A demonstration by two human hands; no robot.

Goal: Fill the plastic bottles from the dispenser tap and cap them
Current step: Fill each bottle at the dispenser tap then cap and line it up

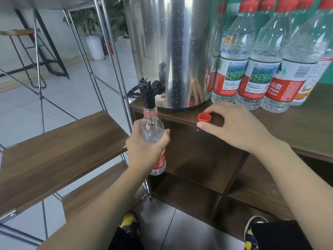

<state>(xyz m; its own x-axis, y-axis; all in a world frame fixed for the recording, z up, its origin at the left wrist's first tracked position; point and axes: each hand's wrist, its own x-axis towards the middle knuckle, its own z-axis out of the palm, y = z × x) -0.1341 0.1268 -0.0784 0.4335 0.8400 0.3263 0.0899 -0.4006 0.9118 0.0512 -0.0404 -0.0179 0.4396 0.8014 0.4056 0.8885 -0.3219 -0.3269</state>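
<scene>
Your left hand (144, 150) is gripping one uncapped bottle (153, 134) under the black tap (149, 94); your right hand (236, 127) is pinching one red cap (204, 117); several capped bottles (259, 69) are standing beside the steel dispenser (169, 42).

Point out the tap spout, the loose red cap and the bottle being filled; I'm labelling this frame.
tap spout (150, 100), head view, on the black nozzle above the bottle mouth.
loose red cap (204, 117), head view, on its open inside.
bottle being filled (151, 126), head view, on its clear shoulder.

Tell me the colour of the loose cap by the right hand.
Red. The cap lies on the shelf edge, clearest in the head view.
</scene>
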